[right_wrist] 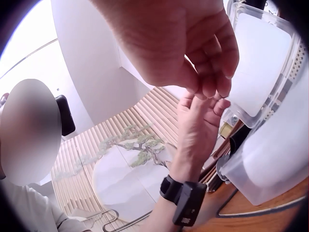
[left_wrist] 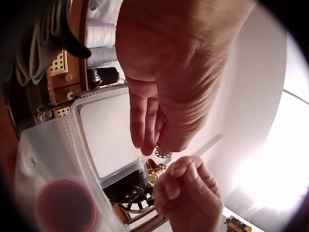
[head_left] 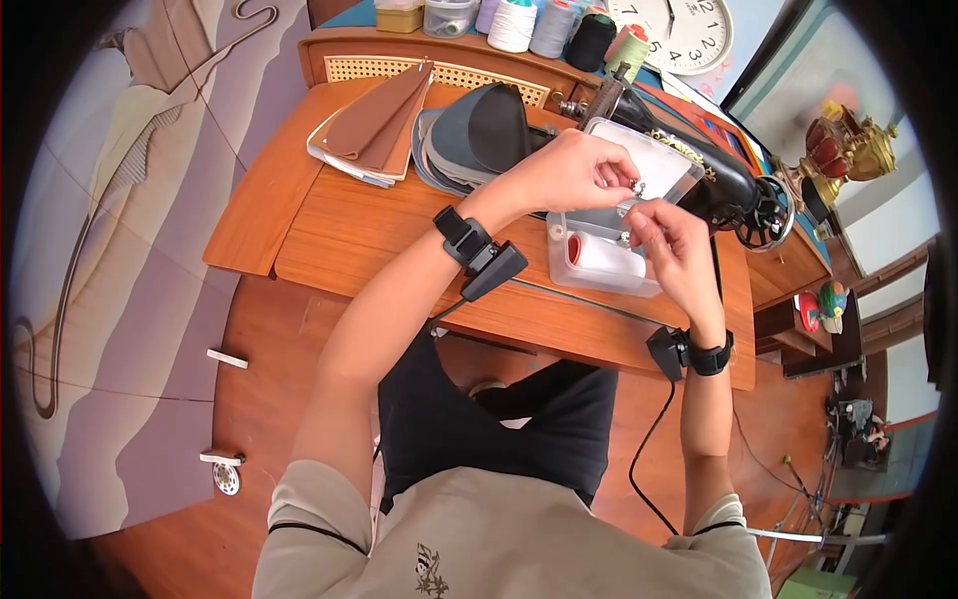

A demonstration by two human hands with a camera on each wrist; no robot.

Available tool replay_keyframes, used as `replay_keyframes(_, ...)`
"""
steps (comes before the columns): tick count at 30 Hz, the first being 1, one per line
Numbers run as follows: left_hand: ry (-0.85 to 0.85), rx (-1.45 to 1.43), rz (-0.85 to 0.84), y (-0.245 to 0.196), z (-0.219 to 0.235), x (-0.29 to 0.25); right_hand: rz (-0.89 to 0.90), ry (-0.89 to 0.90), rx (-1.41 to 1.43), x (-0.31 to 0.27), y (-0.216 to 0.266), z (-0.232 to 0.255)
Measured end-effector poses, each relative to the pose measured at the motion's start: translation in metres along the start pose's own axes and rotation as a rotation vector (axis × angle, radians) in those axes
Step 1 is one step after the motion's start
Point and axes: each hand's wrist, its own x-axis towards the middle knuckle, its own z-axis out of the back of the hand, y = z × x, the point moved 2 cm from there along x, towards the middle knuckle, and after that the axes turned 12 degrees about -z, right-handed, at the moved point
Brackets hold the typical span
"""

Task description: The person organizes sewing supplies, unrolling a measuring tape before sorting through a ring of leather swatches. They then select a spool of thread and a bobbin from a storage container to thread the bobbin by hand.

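My left hand (head_left: pixel 589 172) reaches over the open clear plastic box (head_left: pixel 561 270), its fingertips pinching a small metal bobbin (left_wrist: pixel 162 152) with holes round its rim. Just below, my right hand (head_left: pixel 677 255) is curled with thumb tip against the index finger, close to the bobbin. I cannot tell whether anything thin sits between those fingertips. Inside the box lies a white spool of thread (head_left: pixel 609 256) with a red end. The box's lid (head_left: pixel 649 160) stands raised behind both hands.
Behind the box stands a black sewing machine (head_left: pixel 733 190) with a handwheel. Fabric pieces in brown (head_left: pixel 379 120) and black and grey (head_left: pixel 494 130) lie left on the wooden table (head_left: pixel 399 240). Thread cones (head_left: pixel 512 25) and a clock (head_left: pixel 679 35) are along the back.
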Motion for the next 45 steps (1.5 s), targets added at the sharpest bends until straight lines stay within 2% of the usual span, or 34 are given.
replay_keyframes(2,0.13,0.022,-0.026,-0.003,-0.003,-0.001,-0.015,-0.027,0.059,0.007,-0.007,0.008)
replay_keyframes(4,0.152,-0.006,-0.022,-0.006,-0.006,-0.003,-0.052,-0.032,0.103,0.015,-0.021,0.011)
replay_keyframes(6,0.169,-0.028,-0.02,-0.006,-0.007,-0.002,-0.093,-0.054,0.263,0.02,-0.029,0.011)
replay_keyframes(8,0.114,-0.225,0.059,-0.004,-0.006,-0.003,-0.11,-0.028,0.258,0.02,-0.036,0.008)
replay_keyframes(9,0.111,-0.223,0.06,-0.003,-0.006,-0.002,-0.131,-0.003,0.255,0.019,-0.038,0.006)
replay_keyframes(11,-0.014,-0.432,0.016,-0.001,-0.007,0.0,-0.157,0.03,0.222,0.013,-0.035,0.0)
replay_keyframes(13,-0.057,-0.378,0.008,0.004,-0.007,0.0,-0.037,0.058,0.008,0.005,-0.022,-0.007)
replay_keyframes(14,-0.053,-0.234,-0.001,0.004,-0.005,0.0,-0.064,0.09,-0.05,0.002,-0.01,-0.005)
replay_keyframes(15,-0.049,-0.09,-0.009,0.004,-0.004,0.0,-0.066,0.089,-0.05,0.0,-0.004,-0.003)
replay_keyframes(17,-0.01,-0.057,-0.03,0.003,-0.005,-0.001,-0.032,0.052,-0.042,-0.002,0.002,0.001)
replay_keyframes(18,0.028,-0.025,-0.049,0.002,-0.005,-0.001,0.049,-0.004,-0.009,0.002,-0.004,0.003)
replay_keyframes(19,0.03,-0.029,-0.049,0.002,-0.006,-0.003,-0.04,-0.015,0.012,0.004,-0.007,0.007)
replay_keyframes(21,0.188,0.003,0.015,-0.003,-0.006,-0.003,-0.028,-0.065,0.073,0.011,-0.012,0.011)
replay_keyframes(24,0.258,-0.024,0.065,-0.006,-0.006,-0.004,-0.068,-0.095,0.04,0.018,-0.026,0.011)
replay_keyframes(25,0.26,-0.024,0.067,-0.004,-0.008,-0.004,-0.07,-0.095,0.042,0.017,-0.031,0.008)
replay_keyframes(27,0.104,-0.365,0.051,0.002,-0.01,-0.003,-0.034,-0.062,0.013,0.015,-0.029,0.002)
replay_keyframes(28,0.104,-0.364,0.053,0.007,-0.01,-0.002,-0.072,-0.003,-0.125,0.011,-0.026,0.005)
replay_keyframes(30,-0.025,-0.361,0.015,0.009,-0.008,0.0,-0.029,0.012,-0.125,0.006,-0.016,0.001)
replay_keyframes(31,-0.021,-0.363,0.017,0.009,-0.008,-0.001,0.015,0.025,-0.128,0.003,-0.012,-0.001)
replay_keyframes(33,0.024,-0.034,0.027,0.005,-0.005,-0.002,0.066,0.013,-0.135,0.0,-0.004,0.0)
replay_keyframes(34,0.03,-0.035,0.024,0.003,-0.005,-0.002,0.04,0.021,-0.131,-0.001,0.004,0.004)
replay_keyframes(36,0.175,-0.026,0.081,-0.003,-0.007,-0.003,0.015,0.025,-0.127,0.001,0.006,0.009)
replay_keyframes(37,0.179,-0.027,0.079,-0.003,-0.007,-0.003,0.012,-0.012,-0.093,0.005,0.001,0.011)
replay_keyframes(39,0.259,-0.063,0.133,-0.001,-0.009,-0.005,0.008,-0.048,-0.06,0.009,-0.007,0.014)
replay_keyframes(41,0.249,-0.114,0.138,0.0,-0.01,-0.006,-0.074,-0.061,-0.003,0.012,-0.016,0.012)
replay_keyframes(43,0.235,-0.164,0.143,0.002,-0.011,-0.006,-0.077,-0.053,-0.013,0.012,-0.024,0.01)
replay_keyframes(45,0.114,-0.507,0.137,0.006,-0.011,-0.003,-0.083,-0.045,-0.023,0.011,-0.024,0.009)
